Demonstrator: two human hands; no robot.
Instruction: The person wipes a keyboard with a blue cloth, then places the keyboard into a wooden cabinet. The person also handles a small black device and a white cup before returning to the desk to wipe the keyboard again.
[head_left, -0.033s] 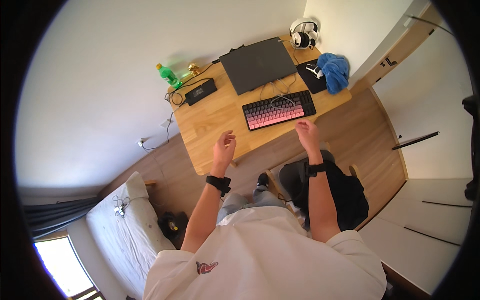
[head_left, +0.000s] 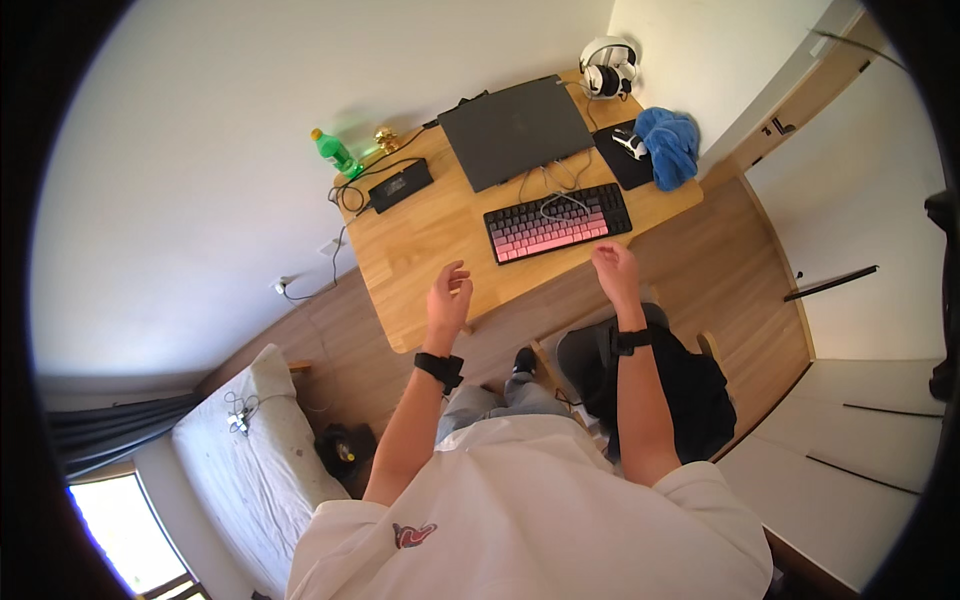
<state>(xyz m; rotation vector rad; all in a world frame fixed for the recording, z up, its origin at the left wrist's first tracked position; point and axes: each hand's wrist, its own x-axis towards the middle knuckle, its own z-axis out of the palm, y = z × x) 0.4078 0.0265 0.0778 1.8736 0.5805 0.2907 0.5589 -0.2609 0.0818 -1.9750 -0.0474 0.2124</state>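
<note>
My left hand (head_left: 447, 302) hovers by the front edge of the wooden desk (head_left: 400, 270), fingers loosely bent and apart, holding nothing. Close to the keyboard's near right corner is my right hand (head_left: 616, 272), its fingers loosely curled, with nothing seen in it. The black keyboard (head_left: 552, 235) has keys fading from dark to pink, and a pale cable lies across it. Behind it sits a closed dark laptop (head_left: 515, 130). To the right, a white-and-black mouse (head_left: 629, 143) rests on a black mouse pad (head_left: 632, 172), beside a crumpled blue cloth (head_left: 668, 145).
White headphones (head_left: 608, 68) stand at the back right corner. A black power adapter (head_left: 400, 186), a green bottle (head_left: 337, 153) and a small gold ornament (head_left: 386, 139) are at the left. A chair draped with black cloth (head_left: 680, 390) stands below my right arm; a bed (head_left: 255, 470) is at lower left.
</note>
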